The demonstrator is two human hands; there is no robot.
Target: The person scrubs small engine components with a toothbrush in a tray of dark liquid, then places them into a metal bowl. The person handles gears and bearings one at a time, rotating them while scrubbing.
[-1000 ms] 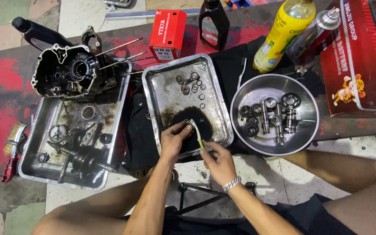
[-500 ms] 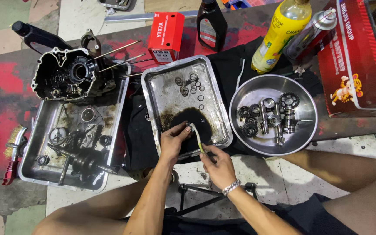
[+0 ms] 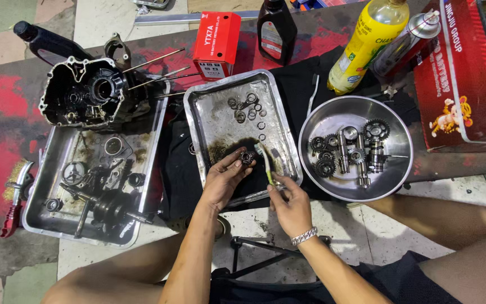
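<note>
Washers (image 3: 247,107) in tray (image 3: 201,121); gears (image 3: 344,149) in bowl (image 3: 392,177).

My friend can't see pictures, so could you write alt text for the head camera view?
Seen from above, a person's left hand holds a small gear over a greasy square metal tray while the right hand scrubs it with a toothbrush. A round steel bowl of gears sits to the right, an engine case and a tray of parts to the left.

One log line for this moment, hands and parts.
left hand: holds small gear | right hand: holds toothbrush at gear | over middle tray
</note>
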